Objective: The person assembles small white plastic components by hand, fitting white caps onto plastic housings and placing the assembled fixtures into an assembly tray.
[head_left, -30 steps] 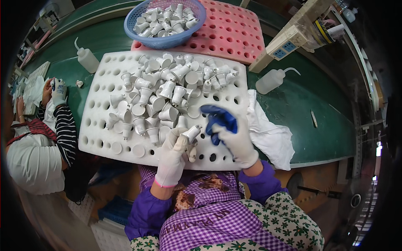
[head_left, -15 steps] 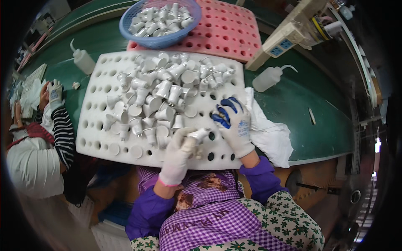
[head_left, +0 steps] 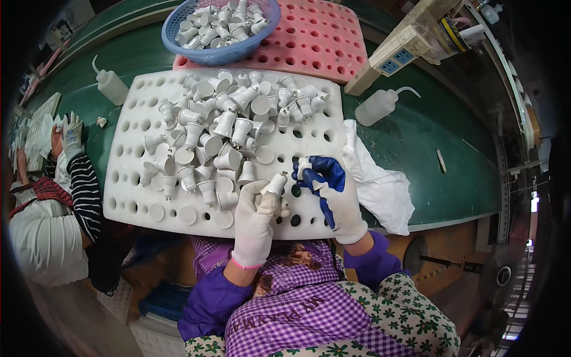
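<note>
My left hand (head_left: 253, 213), in a white glove, is closed around a white spotlight bulb (head_left: 276, 183), its pinned metal base pointing up and away. To its right, my right hand (head_left: 331, 193) wears a white glove with a blue coated palm. Its fingers curl together near the thumb, and whether something small sits between them I cannot make out. Both hands are over the near right part of a white foam board (head_left: 128, 172) with rows of holes. A heap of similar white bulbs (head_left: 226, 124) lies loosely on the board, beyond and left of my hands.
Behind, a blue basket (head_left: 223, 58) of bulbs rests on a pink foam board (head_left: 324, 41). Squeeze bottles stand left (head_left: 112, 88) and right (head_left: 377, 108). A white cloth (head_left: 380, 184) lies right, below a socket post (head_left: 392, 59). A co-worker's gloved hand (head_left: 72, 131) is at far left.
My right hand has turned so its blue palm shows, its fingers curled toward the bulb. My left hand has tipped the bulb more upright. The view has shifted slightly.
</note>
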A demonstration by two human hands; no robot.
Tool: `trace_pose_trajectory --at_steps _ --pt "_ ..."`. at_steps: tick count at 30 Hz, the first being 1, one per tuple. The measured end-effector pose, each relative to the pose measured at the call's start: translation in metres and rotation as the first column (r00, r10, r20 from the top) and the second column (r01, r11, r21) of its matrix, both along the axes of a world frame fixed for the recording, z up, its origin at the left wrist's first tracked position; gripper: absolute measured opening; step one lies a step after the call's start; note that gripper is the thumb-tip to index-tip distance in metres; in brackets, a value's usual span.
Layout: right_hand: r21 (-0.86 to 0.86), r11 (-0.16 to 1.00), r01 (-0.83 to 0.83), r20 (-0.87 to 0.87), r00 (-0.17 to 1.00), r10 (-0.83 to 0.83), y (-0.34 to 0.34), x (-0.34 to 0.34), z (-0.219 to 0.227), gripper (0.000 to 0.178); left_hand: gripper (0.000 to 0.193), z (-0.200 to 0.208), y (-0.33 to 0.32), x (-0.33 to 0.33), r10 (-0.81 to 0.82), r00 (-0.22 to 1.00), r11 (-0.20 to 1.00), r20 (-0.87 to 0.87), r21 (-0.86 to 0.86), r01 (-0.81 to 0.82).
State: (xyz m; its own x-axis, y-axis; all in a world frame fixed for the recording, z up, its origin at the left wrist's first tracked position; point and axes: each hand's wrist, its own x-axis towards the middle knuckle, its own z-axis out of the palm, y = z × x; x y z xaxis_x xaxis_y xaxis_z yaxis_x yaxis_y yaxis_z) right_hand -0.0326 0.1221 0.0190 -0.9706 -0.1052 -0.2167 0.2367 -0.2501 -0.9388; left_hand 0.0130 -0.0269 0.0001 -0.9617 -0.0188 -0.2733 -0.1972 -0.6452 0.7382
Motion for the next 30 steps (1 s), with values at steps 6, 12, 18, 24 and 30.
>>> trace_pose_trajectory --at_steps 6,12,18,24,30 --pt "-0.113 0.990 0.083 0.032 0.996 -0.080 -0.017 0.013 -0.007 0.024 0.027 0.006 0.010 0.001 0.090 0.996 0.972 0.026 -0.219 -0.082" --pt "0.200 0.964 0.174 -0.154 0.977 -0.145 -0.043 0.019 -0.003 0.023 0.025 -0.015 0.017 0.007 0.091 0.978 0.848 -0.186 -0.500 -0.174" --pt "-0.065 0.990 0.125 0.054 0.991 -0.121 -0.027 0.004 -0.004 0.019 0.030 0.000 0.014 0.008 0.054 0.995 0.972 -0.089 -0.224 -0.073" --pt "0.164 0.979 0.119 -0.123 0.987 -0.099 -0.037 0.012 0.001 0.016 0.030 -0.011 0.010 0.007 0.053 0.996 0.817 -0.071 -0.570 -0.085" --pt "0.010 0.997 0.076 0.029 0.997 -0.076 -0.027 0.006 -0.003 0.018 0.033 -0.006 0.013 0.008 0.083 0.989 0.901 -0.120 -0.415 -0.126"
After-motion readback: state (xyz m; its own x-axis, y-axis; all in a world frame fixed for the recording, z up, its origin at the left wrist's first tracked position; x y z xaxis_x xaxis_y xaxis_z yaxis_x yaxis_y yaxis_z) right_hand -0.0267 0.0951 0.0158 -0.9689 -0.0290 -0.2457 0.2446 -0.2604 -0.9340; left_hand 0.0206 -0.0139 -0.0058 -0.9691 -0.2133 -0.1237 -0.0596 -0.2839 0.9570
